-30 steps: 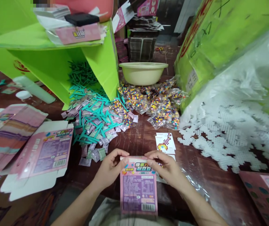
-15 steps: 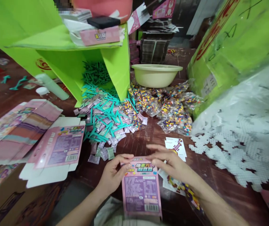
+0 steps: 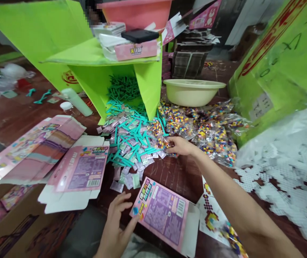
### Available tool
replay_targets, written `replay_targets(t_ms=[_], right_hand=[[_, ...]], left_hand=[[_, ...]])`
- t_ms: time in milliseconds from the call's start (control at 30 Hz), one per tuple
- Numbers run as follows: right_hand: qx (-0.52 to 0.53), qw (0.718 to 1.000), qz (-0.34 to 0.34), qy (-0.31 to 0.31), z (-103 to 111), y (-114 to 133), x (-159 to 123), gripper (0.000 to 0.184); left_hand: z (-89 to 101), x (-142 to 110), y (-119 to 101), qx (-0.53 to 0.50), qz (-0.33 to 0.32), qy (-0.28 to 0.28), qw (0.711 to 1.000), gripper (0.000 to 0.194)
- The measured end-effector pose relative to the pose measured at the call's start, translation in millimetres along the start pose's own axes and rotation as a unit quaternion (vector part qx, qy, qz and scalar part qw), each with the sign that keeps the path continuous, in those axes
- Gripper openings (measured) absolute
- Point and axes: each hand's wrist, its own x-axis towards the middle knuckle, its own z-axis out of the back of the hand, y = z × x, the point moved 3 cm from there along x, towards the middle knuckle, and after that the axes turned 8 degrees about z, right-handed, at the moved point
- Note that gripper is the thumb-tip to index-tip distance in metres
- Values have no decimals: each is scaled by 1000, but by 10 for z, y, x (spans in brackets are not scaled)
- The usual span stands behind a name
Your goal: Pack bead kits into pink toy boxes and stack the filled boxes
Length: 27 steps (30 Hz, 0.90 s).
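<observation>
Box (image 3: 162,215), pink and purple, is being seen from the head view at the near side of the dark table (image 3: 175,170), its printed face being turned up and its white flap (image 3: 192,229) being pointed to the right. Beside its left end, the left hand (image 3: 117,225) is being held open, thumb and fingers spread apart. The thumb tip is being placed right at the box's edge, though actual contact cannot be told; the box is being left outside the grip. Beyond the box and well apart from it, bead bags (image 3: 180,122) are being reached by the right hand (image 3: 179,146). Its fingertips are being partly hidden among the beads, so whether a bag is being gripped cannot be told. Left of that hand, teal sticks (image 3: 132,139) are being mixed with small sachets (image 3: 128,181). Picture cards (image 3: 208,215) are being partly hidden by the right forearm (image 3: 234,193).
</observation>
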Motion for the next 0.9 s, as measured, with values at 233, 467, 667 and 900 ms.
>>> replay_targets(t_ms=[233, 467, 667, 900], right_hand=[[-110, 989, 33, 97, -142, 374, 268, 53], [-164, 972, -132, 103, -267, 423, 141, 56], [-153, 977, -117, 92, -263, 429, 58, 55], [-136, 984, -87, 70, -139, 304, -78, 41]], left_hand=[[-354, 728, -647, 161, -130, 353, 913, 98], [-630, 793, -866, 236, -93, 404, 879, 126], [-501, 599, -799, 262, 22, 384, 885, 101], [-72, 424, -471, 137, 116, 354, 918, 77]])
